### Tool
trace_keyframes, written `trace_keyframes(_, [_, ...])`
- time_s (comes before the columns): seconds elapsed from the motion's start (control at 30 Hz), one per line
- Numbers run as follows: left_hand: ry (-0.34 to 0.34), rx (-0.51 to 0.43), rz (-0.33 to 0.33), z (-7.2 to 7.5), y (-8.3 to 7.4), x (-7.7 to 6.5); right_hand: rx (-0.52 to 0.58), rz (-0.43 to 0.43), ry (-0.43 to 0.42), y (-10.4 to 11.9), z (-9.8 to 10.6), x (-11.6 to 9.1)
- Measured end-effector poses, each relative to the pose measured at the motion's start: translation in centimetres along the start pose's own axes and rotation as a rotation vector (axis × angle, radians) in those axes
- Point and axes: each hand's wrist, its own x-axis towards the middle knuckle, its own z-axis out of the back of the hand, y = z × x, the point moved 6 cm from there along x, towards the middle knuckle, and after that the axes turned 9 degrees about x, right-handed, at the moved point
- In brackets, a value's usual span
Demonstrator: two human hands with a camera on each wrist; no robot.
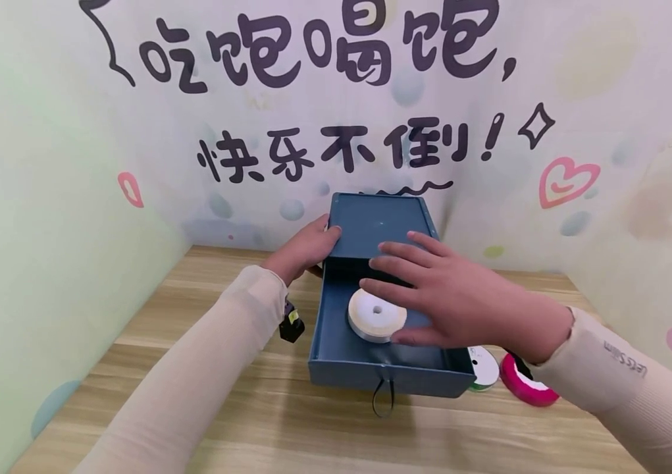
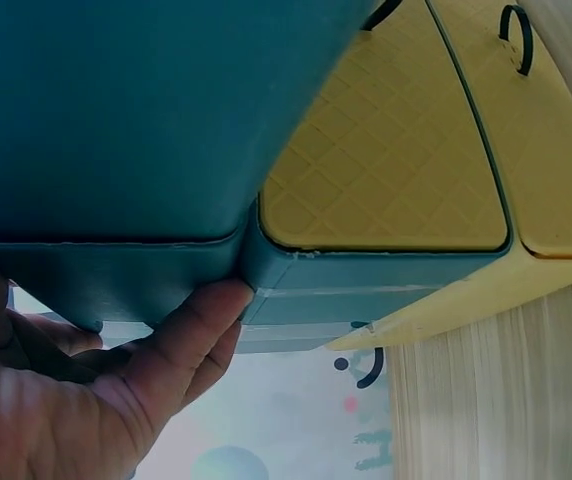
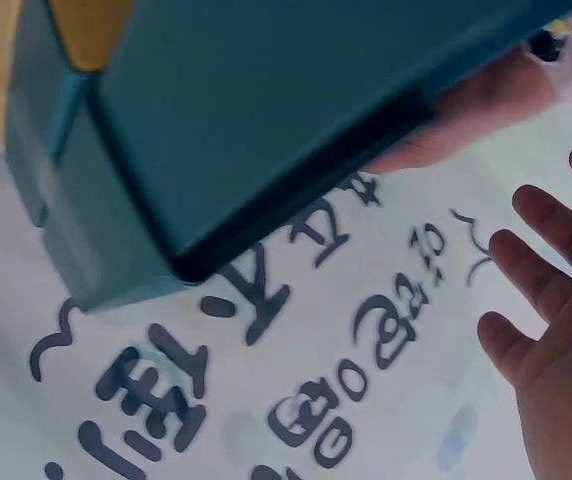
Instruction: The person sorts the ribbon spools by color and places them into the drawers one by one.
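Observation:
A blue drawer (image 1: 336, 372) is pulled out toward me from a blue drawer cabinet (image 1: 377, 224). Inside it lies a roll of white ribbon (image 1: 371, 315), flat on its side, partly covered by my right fingers. My left hand (image 1: 307, 247) grips the cabinet's left side, its thumb over the top edge. In the left wrist view, fingers of the left hand (image 2: 151, 395) sit at the cabinet's side edge. With fingers straight and spread, my right hand (image 1: 448, 293) hovers over the drawer, holding nothing. The right wrist view also shows the right hand (image 3: 566, 340) spread.
On the table right of the drawer lie a white-faced ribbon roll (image 1: 485, 370) with a green edge and a pink ribbon roll (image 1: 527, 388). A black loop pull (image 1: 383, 399) hangs from the drawer front. Yellow drawer fronts (image 2: 396, 160) show in the left wrist view. A lettered wall (image 1: 288, 112) stands behind.

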Motion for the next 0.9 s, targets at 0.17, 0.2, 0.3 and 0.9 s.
trace_keyframes(0.17, [0.003, 0.001, -0.008, 0.0, -0.1, 0.0, 0.024, 0.016, -0.013, 2.3, 0.6, -0.5])
trace_keyframes(0.2, [0.002, -0.001, -0.008, 0.0, 0.0, 0.0, 0.031, 0.015, -0.009, 2.8, 0.5, -0.6])
trace_keyframes(0.3, [-0.005, 0.0, -0.002, 0.0, 0.0, 0.0, 0.037, 0.023, -0.007, 4.3, -0.2, -0.9])
trace_keyframes(0.9, [0.007, 0.019, -0.013, 0.1, 0.1, 0.1, -0.004, -0.202, 0.04, 4.5, -4.0, -0.5])
